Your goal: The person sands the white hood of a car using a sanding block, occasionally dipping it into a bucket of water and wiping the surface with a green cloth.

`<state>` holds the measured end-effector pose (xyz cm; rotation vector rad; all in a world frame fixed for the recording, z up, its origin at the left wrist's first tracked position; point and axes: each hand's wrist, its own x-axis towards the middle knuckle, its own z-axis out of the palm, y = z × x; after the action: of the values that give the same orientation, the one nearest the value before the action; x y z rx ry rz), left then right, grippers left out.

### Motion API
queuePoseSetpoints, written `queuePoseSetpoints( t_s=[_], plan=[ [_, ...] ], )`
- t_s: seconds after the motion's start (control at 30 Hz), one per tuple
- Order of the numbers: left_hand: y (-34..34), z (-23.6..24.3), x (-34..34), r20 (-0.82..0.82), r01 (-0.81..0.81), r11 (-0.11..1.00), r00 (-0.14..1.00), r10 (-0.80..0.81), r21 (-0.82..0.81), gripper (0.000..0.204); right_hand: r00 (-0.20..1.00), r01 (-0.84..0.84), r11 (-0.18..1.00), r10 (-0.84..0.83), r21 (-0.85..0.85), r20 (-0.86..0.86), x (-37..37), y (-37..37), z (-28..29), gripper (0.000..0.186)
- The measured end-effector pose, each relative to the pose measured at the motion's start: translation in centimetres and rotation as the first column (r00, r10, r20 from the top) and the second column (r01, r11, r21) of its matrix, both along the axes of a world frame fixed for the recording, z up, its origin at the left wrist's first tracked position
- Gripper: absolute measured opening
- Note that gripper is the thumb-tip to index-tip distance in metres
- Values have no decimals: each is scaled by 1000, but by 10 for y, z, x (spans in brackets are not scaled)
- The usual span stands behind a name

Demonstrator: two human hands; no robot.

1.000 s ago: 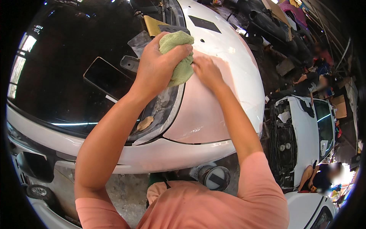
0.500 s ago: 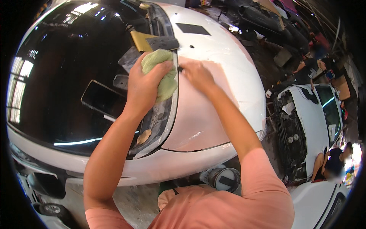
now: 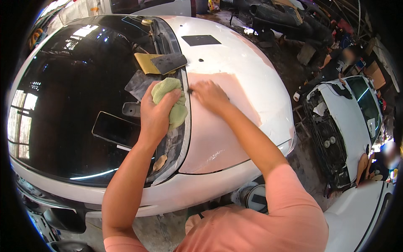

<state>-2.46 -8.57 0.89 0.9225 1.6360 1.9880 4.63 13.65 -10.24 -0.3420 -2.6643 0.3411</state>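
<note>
A crumpled pale green cloth [image 3: 178, 114] is in my left hand [image 3: 154, 115], whose fingers are closed round it above the base of the dark windshield [image 3: 71, 105]. My right hand [image 3: 210, 95] is bent over the rear edge of the white car hood [image 3: 247, 67], on a dull pinkish patch [image 3: 214, 134]. A small dark piece [image 3: 190, 90] pokes out at its fingertips; most of it is hidden. Beyond the cloth, a folded yellow-backed sandpaper sheet [image 3: 145, 63] and a dark grey sheet [image 3: 170, 64] lie overlapping on the glass.
On the windshield rest a phone [image 3: 115, 127], a grey sheet [image 3: 138, 86] and a grey flat piece [image 3: 131, 109]. A dry leaf [image 3: 160, 163] lies in the cowl. Beside the fender stands a bucket [image 3: 257, 197]. Another white car [image 3: 342, 122] and two people are to the right.
The whole view has shifted, so the car sits lower and a little further left. My right hand has slid slightly toward me along the hood edge. The cloth stays in my left hand.
</note>
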Motion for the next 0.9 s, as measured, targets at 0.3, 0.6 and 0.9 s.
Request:
queuePoseSetpoints(
  t_s=[0.3, 0.6, 0.9],
  plan=[
    [4, 5, 4, -35, 26, 1000, 999, -26, 9, 27, 999, 10, 1000, -10, 22, -32, 5, 10, 3, 28],
    [-4, -1, -8, -39, -40, 999, 998, 40, -6, 26, 999, -48, 999, 49, 22, -23, 46, -44, -1, 30],
    [13, -4, 1, -55, -17, 999, 998, 19, 29, 26, 993, 83, 993, -75, 86, -88, -39, 59, -6, 32]
  ],
)
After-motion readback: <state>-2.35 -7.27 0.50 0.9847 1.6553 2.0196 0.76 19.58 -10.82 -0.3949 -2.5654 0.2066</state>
